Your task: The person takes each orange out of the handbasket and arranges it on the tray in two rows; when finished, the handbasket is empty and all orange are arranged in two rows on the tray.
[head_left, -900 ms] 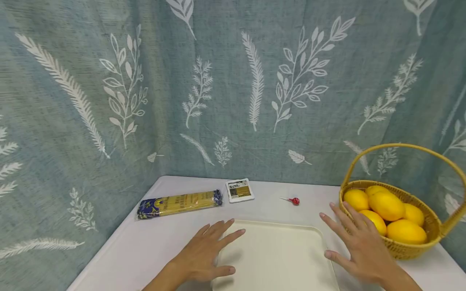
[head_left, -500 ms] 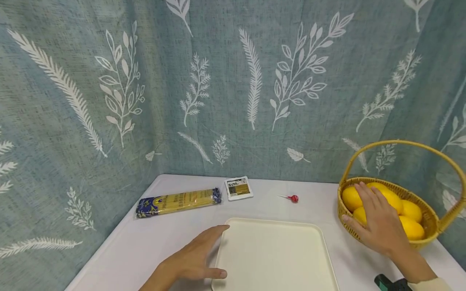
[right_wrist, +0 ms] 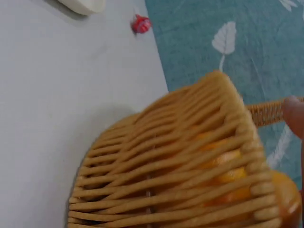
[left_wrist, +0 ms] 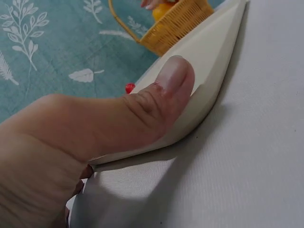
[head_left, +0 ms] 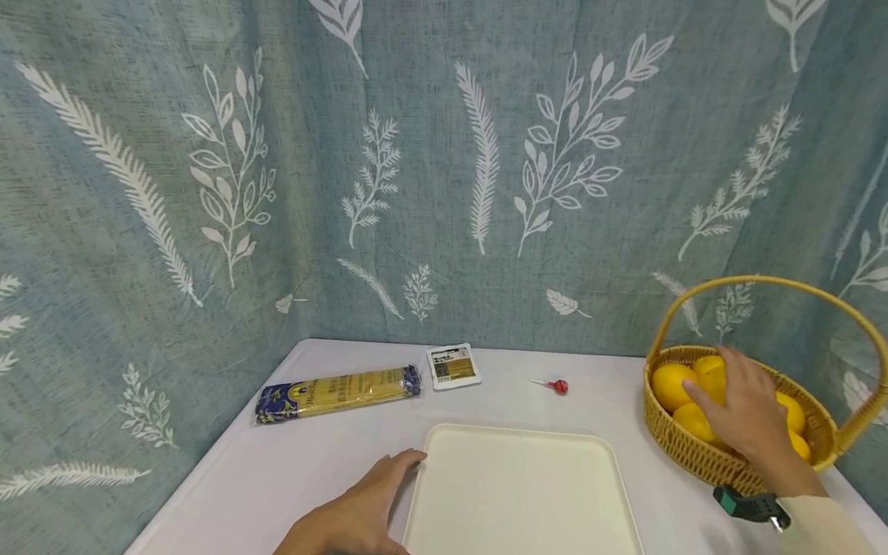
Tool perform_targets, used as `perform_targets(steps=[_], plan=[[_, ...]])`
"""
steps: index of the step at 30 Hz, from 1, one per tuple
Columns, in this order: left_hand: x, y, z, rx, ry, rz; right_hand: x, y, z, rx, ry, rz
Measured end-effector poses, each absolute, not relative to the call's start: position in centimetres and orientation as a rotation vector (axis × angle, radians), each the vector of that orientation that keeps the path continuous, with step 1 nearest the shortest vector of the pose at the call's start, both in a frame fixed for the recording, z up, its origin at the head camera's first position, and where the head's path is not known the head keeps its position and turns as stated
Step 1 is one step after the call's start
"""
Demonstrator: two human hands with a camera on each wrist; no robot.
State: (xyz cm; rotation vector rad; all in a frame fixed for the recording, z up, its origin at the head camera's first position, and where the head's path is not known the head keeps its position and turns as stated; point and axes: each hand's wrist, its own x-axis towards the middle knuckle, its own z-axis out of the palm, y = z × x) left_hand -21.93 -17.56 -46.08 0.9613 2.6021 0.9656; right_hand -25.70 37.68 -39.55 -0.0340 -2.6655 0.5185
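The left hand (head_left: pixel 361 509) is being cut off by the bottom of the head view; its thumb and fingers are spreading apart along the left edge of the tray (head_left: pixel 520 493). The left-wrist view is showing the thumb over the tray's rim, but whether it is pressing there I cannot tell. The tray's near edge is falling outside the head view. The right hand (head_left: pixel 745 408) is reaching over the basket (head_left: pixel 683 453), thumb apart from the fingers, and is hiding some of the yellow fruits (head_left: pixel 671 387); whether it is touching one I cannot tell. In the right-wrist view only a blurred fingertip is showing.

Compared with half a second ago, the right hand is reaching further in, now uncovering the fruits on the basket's left side, and more of the wrist device (head_left: pixel 755 506) and sleeve (head_left: pixel 825 524) is showing. The left hand is sitting nearer the table's near side.

The basket is standing by the right edge of the table (head_left: pixel 277 478) with several fruits inside. Towards the far left corner a blue-and-yellow packet (head_left: pixel 340 395) is lying, its print hard to read; a white-rimmed pack (head_left: pixel 454 365) and a red lollipop (head_left: pixel 560 387) are lying near the far edge.
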Motion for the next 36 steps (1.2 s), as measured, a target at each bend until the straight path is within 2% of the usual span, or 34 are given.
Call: perform_targets(steps=[8, 16, 36], plan=[[-21.7, -17.4, -46.3, 0.903, 2.602, 0.992, -26.2, 38.8, -39.9, -0.13, -2.738, 0.395], [-22.0, -17.3, -46.5, 0.965, 2.636, 0.962, -26.0, 39.0, -39.5, -0.144, -2.74, 0.402], [-21.7, -17.9, -46.8, 0.956, 2.649, 0.939, -23.9, 37.5, -39.4, -0.257, -2.825, 0.543]])
